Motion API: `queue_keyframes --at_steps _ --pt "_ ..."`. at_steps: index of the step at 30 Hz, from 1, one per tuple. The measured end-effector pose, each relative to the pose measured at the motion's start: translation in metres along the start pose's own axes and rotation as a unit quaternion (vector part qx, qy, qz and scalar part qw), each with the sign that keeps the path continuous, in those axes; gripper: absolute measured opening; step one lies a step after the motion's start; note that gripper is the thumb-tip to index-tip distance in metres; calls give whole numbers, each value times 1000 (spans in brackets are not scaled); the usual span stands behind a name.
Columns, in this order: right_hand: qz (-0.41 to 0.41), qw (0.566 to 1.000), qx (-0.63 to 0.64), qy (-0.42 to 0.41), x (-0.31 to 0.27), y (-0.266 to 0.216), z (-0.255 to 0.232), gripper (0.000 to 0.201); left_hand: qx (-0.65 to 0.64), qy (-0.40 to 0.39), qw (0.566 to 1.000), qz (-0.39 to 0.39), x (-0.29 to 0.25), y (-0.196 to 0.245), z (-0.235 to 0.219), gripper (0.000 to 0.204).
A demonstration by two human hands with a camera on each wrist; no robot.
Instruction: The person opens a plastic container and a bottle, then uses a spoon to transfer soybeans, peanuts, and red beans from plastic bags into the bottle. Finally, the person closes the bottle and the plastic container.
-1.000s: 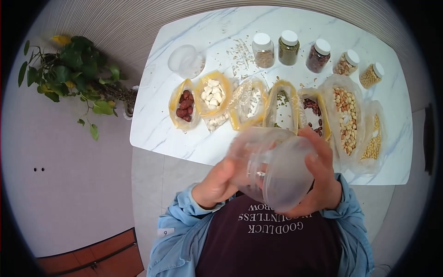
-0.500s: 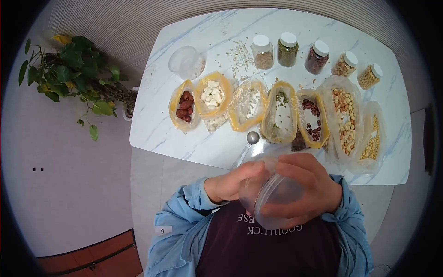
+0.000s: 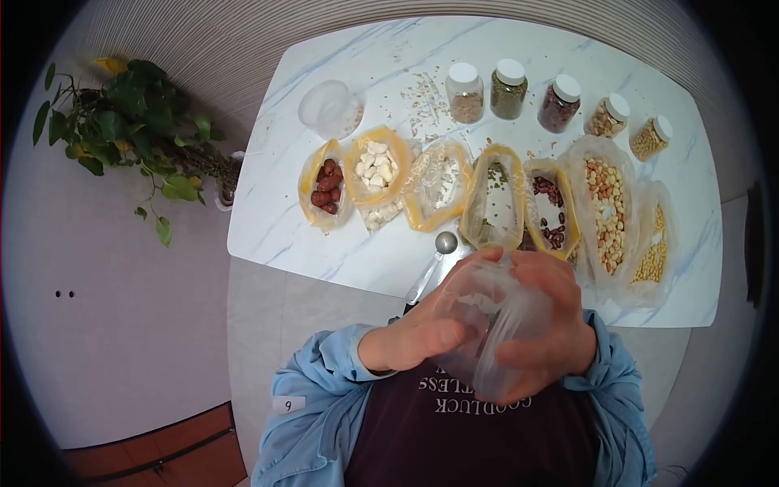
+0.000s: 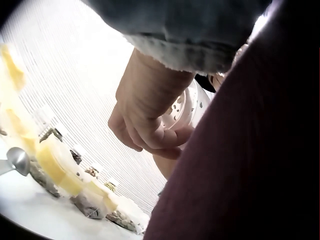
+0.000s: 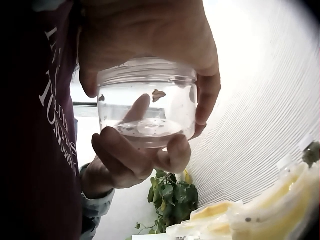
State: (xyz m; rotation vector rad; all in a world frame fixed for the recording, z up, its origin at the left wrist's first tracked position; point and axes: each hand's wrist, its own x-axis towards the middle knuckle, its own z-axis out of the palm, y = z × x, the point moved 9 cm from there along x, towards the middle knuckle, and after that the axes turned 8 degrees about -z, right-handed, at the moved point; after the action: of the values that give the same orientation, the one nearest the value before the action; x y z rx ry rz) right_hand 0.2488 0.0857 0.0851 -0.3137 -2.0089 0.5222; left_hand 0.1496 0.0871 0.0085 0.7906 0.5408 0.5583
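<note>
In front of the chest I hold a clear plastic jar (image 3: pixel 469 302) between both hands. My left hand (image 3: pixel 410 337) grips its base, with the thumb along the wall in the head view. My right hand (image 3: pixel 560 312) curls round the ribbed lid end, fingers spread over the rim. The right wrist view shows the jar (image 5: pixel 145 112) with a few small brown bits on its wall and bottom; left fingers (image 5: pixel 120 157) support it from below. A round metal spoon (image 3: pixel 445 243) lies on the table just beyond the left hand.
On the white marbled table (image 3: pixel 324 252) stand open bags in a row: red dates (image 3: pixel 327 191), white pieces (image 3: pixel 376 166), red beans (image 3: pixel 555 235), peanuts (image 3: pixel 607 211) and others. Several white-lidded filled jars (image 3: pixel 510 91) line the back. A clear container (image 3: pixel 324 109) sits back left, near scattered flakes (image 3: pixel 422 105).
The jar has come down toward the chest, uncovering the spoon and bag edges. My right fingers have shifted round the lid end, and the left hand has turned about the base.
</note>
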Motion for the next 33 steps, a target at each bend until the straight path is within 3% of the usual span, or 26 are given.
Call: queue_keyframes --at_steps 3,8,14,17,20,23,26,29,32,33 --pt "-13 999 -19 24 -1 -4 0 60 -15 17 1000 17 -4 -3 -1 107" --pt "36 996 -66 51 -5 -4 1 59 -13 55 996 65 -5 10 3 112" --pt "85 992 8 95 -17 5 5 60 70 72 982 159 -9 7 -5 115" --pt "65 996 -3 59 -11 2 5 60 6 49 987 155 -6 2 -4 112" --pt "64 997 -5 44 -4 2 3 59 24 13 988 153 -6 7 2 96" --pt "24 997 -66 -14 4 -9 12 59 -142 19 990 6 1 1 3 74" --pt "-22 990 -103 -96 10 -18 22 60 -234 -87 965 -79 3 -31 -9 62" --pt "-35 987 -103 -117 9 -20 27 62 -346 -180 918 -74 3 -36 -5 59" --pt "15 994 -81 -69 7 -7 22 66 -192 21 973 -126 -3 -32 -20 68" --pt "43 995 -73 -45 5 0 18 67 -102 37 994 -27 0 -14 -20 73"
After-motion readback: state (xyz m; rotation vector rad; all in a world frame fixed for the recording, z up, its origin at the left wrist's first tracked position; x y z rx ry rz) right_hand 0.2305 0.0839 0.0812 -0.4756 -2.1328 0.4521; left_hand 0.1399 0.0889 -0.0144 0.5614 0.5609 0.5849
